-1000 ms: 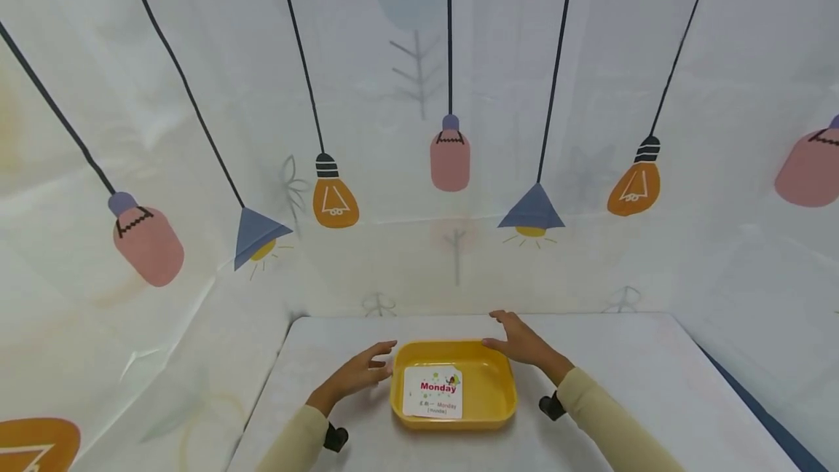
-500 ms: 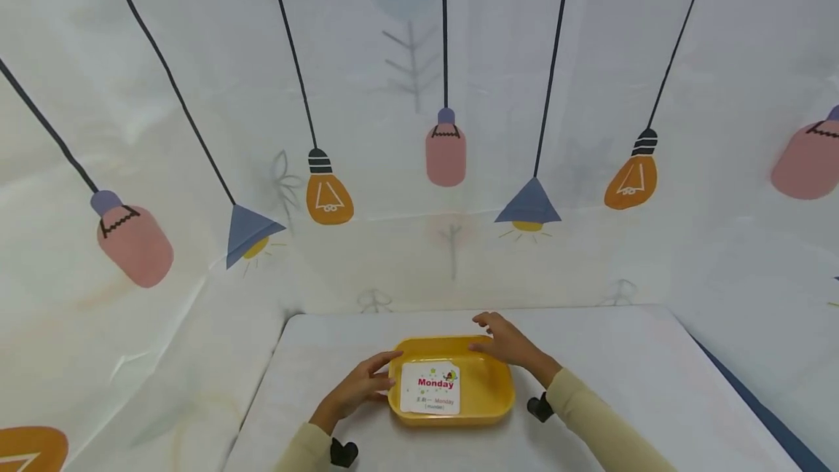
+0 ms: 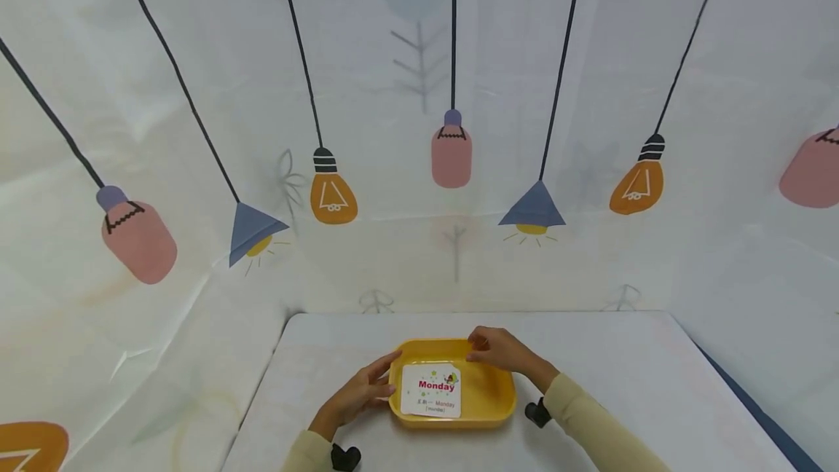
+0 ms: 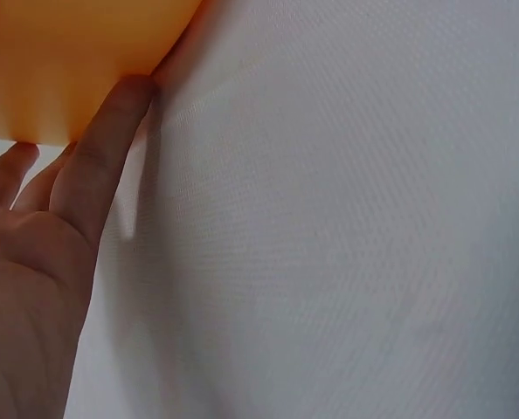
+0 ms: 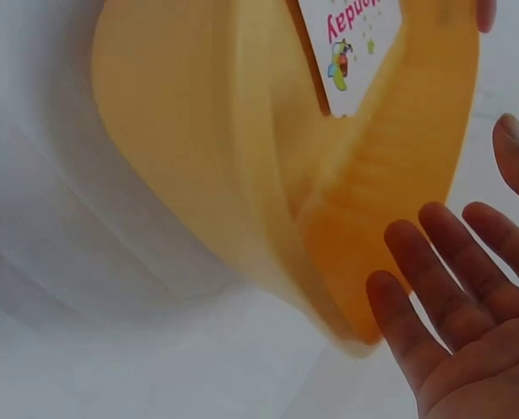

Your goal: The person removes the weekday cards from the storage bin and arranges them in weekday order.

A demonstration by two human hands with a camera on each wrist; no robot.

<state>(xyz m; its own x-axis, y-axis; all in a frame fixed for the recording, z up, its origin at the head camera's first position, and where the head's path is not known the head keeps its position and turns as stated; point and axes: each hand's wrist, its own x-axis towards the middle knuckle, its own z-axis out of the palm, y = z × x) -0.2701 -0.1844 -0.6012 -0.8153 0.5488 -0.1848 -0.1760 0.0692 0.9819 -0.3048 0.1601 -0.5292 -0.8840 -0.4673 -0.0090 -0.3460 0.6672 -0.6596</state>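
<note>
A yellow plastic tray (image 3: 459, 423) with rounded corners rests on the white table. Leaning in its left half is a white card (image 3: 430, 400) printed "Monday" in red with a small picture. My left hand (image 3: 354, 393) touches the tray's left side, fingers stretched out; up close in the left wrist view, fingertips (image 4: 135, 87) lie against the yellow wall (image 4: 50, 70). Over the back right corner is my right hand (image 3: 503, 350), its fingers loosely bent and nothing held. In the right wrist view, the fingers (image 5: 412, 249) spread beside the tray's rim.
The white tabletop (image 3: 623, 384) spreads around the tray. Behind and at the sides hangs a white cloth (image 3: 393, 261) printed with lamps and bulbs. A black heart-shaped piece sits at each wrist, such as the left one (image 3: 345, 457).
My left hand has moved right, onto the tray's left edge. The right hand has shifted slightly left and lower, its fingers bending more over the back right rim. Tray and card stay put.
</note>
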